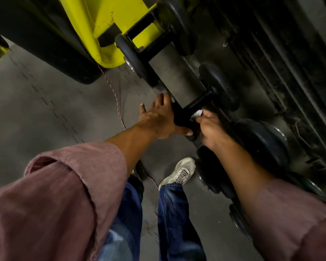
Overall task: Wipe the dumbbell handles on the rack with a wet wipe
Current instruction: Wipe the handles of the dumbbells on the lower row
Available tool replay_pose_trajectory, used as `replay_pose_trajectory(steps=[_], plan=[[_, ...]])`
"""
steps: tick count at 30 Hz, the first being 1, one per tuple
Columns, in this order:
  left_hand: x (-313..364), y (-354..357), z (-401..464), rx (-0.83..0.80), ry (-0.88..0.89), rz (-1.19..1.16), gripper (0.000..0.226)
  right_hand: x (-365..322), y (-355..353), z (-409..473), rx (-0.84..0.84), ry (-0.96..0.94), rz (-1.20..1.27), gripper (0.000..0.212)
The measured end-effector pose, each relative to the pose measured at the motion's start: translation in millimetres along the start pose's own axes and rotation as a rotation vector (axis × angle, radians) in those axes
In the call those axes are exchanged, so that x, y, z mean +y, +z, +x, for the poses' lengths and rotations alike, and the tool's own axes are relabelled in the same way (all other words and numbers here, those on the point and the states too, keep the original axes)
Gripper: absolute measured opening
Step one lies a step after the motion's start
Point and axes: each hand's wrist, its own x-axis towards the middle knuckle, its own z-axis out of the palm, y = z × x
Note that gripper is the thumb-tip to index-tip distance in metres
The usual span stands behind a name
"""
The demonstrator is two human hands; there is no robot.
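A black dumbbell lies across the dark rack rail [169,72], its handle [199,101] running from a far round head [217,85] toward me. My right hand [211,129] grips a white wet wipe [197,114] against the near end of that handle, fingers curled. My left hand [159,117] rests on the dumbbell's near head [179,117], fingers spread and thumb underneath. Most of the wipe is hidden inside my right fist.
More black dumbbells sit along the rack, one up left [137,59] and others lower right [263,140]. A yellow machine frame [94,21] stands at the upper left. A thin red cord [117,102] crosses the grey floor. My shoe [181,172] is close to the rack.
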Motion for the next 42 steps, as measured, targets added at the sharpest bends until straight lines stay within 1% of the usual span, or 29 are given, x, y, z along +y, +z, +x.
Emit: replay_pose_trajectory(steps=[2,4,6,8,9,10,12,14,15,17,20,21,23,25,28,30,31,33,34,35,39,42], plan=[[0,0,-1,0.001,-0.001,-0.004,0.144,1,0,7,-0.013,0.027,0.071,0.040],[0,0,-1,-0.002,0.005,-0.001,0.145,-3,1,12,-0.042,0.077,0.235,0.049],[0,0,0,-0.008,0.011,-0.001,0.146,-10,3,19,0.005,0.097,0.365,0.055],[-1,-1,0,-0.009,0.009,-0.007,0.147,-14,6,23,0.073,0.083,0.379,0.056],[-1,0,0,-0.008,0.006,-0.010,0.147,-14,6,23,0.055,0.080,0.346,0.056],[-2,0,0,-0.006,0.007,-0.012,0.147,-13,5,20,0.004,0.087,0.298,0.056],[-2,1,0,0.001,0.012,-0.012,0.146,-9,1,13,-0.086,0.098,0.138,0.047],[-2,1,0,0.000,0.016,-0.014,0.146,-10,-3,6,-0.061,0.091,-0.037,0.032],[-1,0,-1,-0.001,0.017,-0.013,0.145,-11,-5,3,-0.045,0.073,-0.106,0.030],[0,0,-2,-0.001,0.015,-0.011,0.144,-13,-9,0,-0.074,0.018,-0.263,0.030],[1,1,-1,0.005,0.012,-0.017,0.144,-15,-15,-4,-0.108,-0.046,-0.529,0.023],[1,2,-1,0.007,0.012,-0.019,0.145,-18,-17,-7,-0.109,-0.061,-0.590,0.022],[0,2,0,0.013,0.014,-0.025,0.146,-27,-17,-17,-0.097,-0.125,-0.617,0.022],[-1,3,0,0.016,0.015,-0.036,0.147,-40,-16,-29,0.001,-0.293,-0.669,0.016],[-1,3,0,0.014,0.016,-0.041,0.146,-60,-14,-44,0.240,-0.647,-0.969,0.017],[-1,2,-1,0.009,0.017,-0.037,0.145,-64,-12,-43,0.265,-0.868,-1.159,0.020],[-1,2,-1,0.006,0.018,-0.034,0.145,-62,-11,-40,0.254,-0.917,-1.291,0.028],[-1,2,-1,0.006,0.018,-0.033,0.145,-56,-9,-32,0.191,-0.926,-1.526,0.053],[-1,2,-1,0.009,0.019,-0.035,0.145,-54,-10,-29,0.164,-0.919,-1.618,0.060],[-2,2,0,0.010,0.021,-0.037,0.145,-52,-10,-26,0.150,-0.914,-1.697,0.062],[-3,3,0,0.002,0.024,-0.046,0.145,-51,-15,-15,0.119,-0.950,-1.869,0.054],[-2,1,-1,0.001,0.021,-0.057,0.144,-50,-12,-12,0.142,-0.943,-2.027,0.035]])
